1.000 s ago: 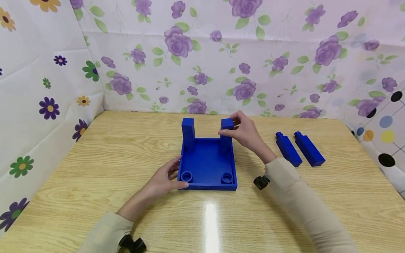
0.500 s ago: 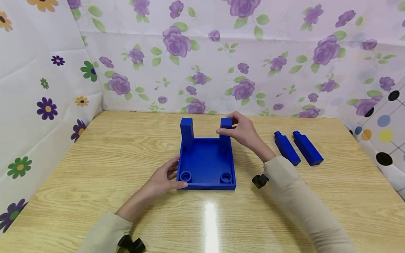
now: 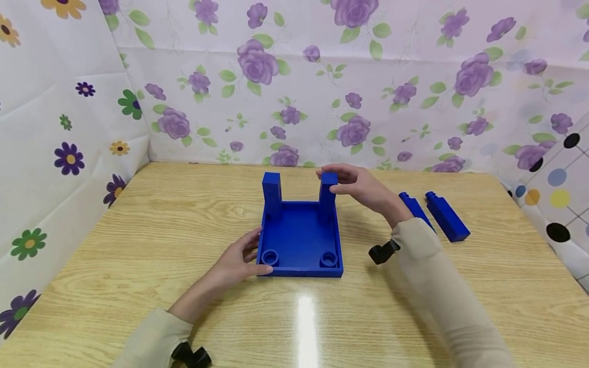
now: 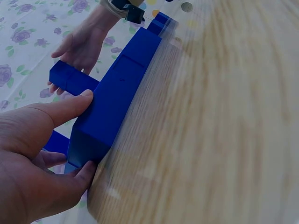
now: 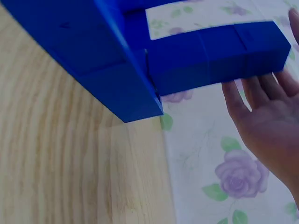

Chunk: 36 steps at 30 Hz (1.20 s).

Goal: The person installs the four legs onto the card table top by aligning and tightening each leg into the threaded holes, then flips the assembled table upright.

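A square blue base point(image 3: 301, 237) with a raised rim lies on the table. My left hand point(image 3: 232, 263) grips its near left corner, thumb on the near rim and fingers along the left side. Square blue legs stand upright at its two far corners, the left leg point(image 3: 272, 197) and the right leg point(image 3: 327, 204). Around the right leg's top is my right hand point(image 3: 363, 188), its fingers loosely extended behind; in the right wrist view the fingers point(image 5: 259, 93) lie spread beside the leg. A round socket point(image 3: 270, 257) and another socket point(image 3: 329, 259) sit in the near corners.
Two loose blue legs with threaded ends lie to the right: the outer leg point(image 3: 448, 220) shows fully, while the inner leg point(image 3: 416, 208) is partly behind the right wrist. A flowered cloth point(image 3: 202, 102) rises behind the wooden table point(image 3: 175, 204).
My right hand has loosened from the right leg, its fingers straightening and the hand shifting slightly right. My left hand and the base stay where they were.
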Motion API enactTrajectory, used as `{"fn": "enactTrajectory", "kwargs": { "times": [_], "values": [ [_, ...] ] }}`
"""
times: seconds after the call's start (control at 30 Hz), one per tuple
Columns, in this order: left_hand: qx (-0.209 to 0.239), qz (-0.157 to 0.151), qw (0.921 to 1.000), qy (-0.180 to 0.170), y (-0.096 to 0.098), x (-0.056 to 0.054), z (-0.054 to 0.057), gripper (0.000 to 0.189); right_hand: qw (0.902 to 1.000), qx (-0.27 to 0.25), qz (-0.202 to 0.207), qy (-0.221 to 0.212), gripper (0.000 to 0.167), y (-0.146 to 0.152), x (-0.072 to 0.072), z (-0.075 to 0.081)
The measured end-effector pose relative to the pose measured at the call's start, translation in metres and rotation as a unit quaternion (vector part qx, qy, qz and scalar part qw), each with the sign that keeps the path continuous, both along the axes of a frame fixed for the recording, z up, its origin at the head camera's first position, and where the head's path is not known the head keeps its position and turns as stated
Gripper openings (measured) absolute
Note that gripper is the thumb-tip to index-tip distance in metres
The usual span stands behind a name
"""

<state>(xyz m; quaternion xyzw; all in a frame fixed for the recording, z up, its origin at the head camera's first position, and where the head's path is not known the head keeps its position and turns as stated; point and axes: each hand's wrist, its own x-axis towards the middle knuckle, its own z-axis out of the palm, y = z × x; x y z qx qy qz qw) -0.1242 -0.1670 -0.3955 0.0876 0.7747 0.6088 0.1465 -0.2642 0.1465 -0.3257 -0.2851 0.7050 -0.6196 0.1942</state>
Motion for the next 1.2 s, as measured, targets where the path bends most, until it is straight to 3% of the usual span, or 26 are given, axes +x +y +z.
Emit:
{"fn": "enactTrajectory", "kwargs": {
  "times": [0.17,0.3,0.57,0.9,1.2],
  "values": [
    [0.007,-0.001,1.0000,0.001,-0.001,0.000,-0.002,0.090,0.9977,-0.041,0.043,-0.032,0.053,0.002,-0.005,0.003],
    [0.005,0.001,1.0000,0.001,0.000,0.000,-0.003,0.090,0.9962,-0.046,0.059,-0.044,0.053,0.002,-0.007,0.005],
    [0.006,0.001,1.0000,0.002,0.000,0.000,-0.003,0.090,0.9975,-0.026,0.052,-0.042,0.050,0.006,-0.009,0.005],
    [0.001,0.000,1.0000,0.001,-0.001,0.000,-0.002,0.090,0.9993,0.035,-0.015,-0.002,0.053,0.000,-0.004,0.006],
    [-0.005,0.001,1.0000,0.003,0.000,0.000,-0.001,0.089,0.9876,0.099,-0.099,0.071,0.052,-0.009,0.006,0.000]
  ]
}}
